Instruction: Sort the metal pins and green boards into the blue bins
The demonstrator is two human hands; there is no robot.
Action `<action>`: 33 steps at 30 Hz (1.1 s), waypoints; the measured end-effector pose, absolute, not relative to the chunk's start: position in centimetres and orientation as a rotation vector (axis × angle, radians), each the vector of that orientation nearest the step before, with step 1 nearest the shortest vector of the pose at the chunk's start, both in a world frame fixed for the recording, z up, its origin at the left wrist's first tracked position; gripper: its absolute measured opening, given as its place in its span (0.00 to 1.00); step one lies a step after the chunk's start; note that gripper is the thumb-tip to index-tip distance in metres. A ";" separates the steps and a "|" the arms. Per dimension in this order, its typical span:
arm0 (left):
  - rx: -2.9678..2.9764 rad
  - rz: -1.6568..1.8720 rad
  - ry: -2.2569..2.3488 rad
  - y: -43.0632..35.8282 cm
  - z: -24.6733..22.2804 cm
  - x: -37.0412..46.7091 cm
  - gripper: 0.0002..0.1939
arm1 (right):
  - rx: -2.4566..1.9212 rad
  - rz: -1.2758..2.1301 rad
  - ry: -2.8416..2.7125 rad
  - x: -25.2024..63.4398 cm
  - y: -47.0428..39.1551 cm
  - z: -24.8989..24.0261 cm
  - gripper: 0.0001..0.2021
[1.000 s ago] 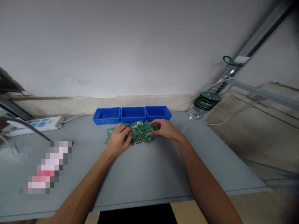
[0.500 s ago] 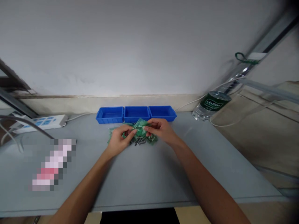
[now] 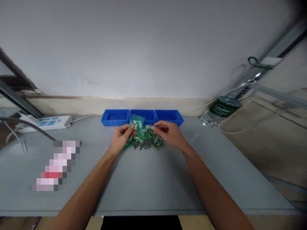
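My left hand (image 3: pixel 120 136) pinches a small see-through green plastic bag (image 3: pixel 138 119) between thumb and fingers. The bag stands up in front of the middle blue bin (image 3: pixel 149 115). At the right edge of the heap my right hand (image 3: pixel 170 134) is closed, thumb against forefinger; what it pinches is too small to tell. Between and below both hands lies a pile of green bags (image 3: pixel 143 135). Short dark metal pieces (image 3: pixel 145 145) lie loose at the near side of that pile.
A left blue bin (image 3: pixel 115 123) and a right blue bin (image 3: pixel 170 122) flank the middle one along the wall. A power strip (image 3: pixel 55 123) and a blurred-out pink object (image 3: pixel 56 166) are at the left. A water bottle (image 3: pixel 220 110) leans at the right, beside a white cable.
My hands have drawn apart. The green bag has shifted left with my left hand, and my right hand has come off it. The view has moved slightly.
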State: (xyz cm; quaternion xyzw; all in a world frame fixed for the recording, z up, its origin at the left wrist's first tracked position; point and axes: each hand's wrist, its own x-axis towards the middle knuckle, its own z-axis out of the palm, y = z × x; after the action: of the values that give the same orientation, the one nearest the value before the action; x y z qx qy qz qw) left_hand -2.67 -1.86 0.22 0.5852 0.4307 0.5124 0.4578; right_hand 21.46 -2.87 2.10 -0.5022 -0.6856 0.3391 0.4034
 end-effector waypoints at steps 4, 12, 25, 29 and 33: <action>1.260 1.398 1.155 -0.2 -0.5 -4.1 0.26 | -1.544 0.442 -2.040 23.0 -2.9 2.1 0.18; 2.063 1.437 1.659 0.5 -2.7 -5.7 0.18 | -1.555 0.605 -2.144 23.7 -2.5 1.4 0.22; 2.253 1.303 1.549 1.5 -3.7 -6.8 0.18 | -1.304 1.106 -1.858 24.0 -2.5 2.0 0.18; 2.262 1.257 1.561 1.4 -3.7 -6.9 0.20 | -1.280 1.118 -1.832 23.8 -2.5 1.9 0.19; 2.269 1.226 1.579 1.3 -3.6 -6.8 0.21 | -1.298 1.116 -1.806 23.8 -2.5 2.0 0.20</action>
State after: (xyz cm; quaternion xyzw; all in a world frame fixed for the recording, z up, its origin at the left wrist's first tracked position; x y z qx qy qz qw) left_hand -6.82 1.34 -3.61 0.7489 0.5214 0.4047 0.0588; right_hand 23.84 -2.50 2.05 -0.4942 -0.6873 0.4248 0.3209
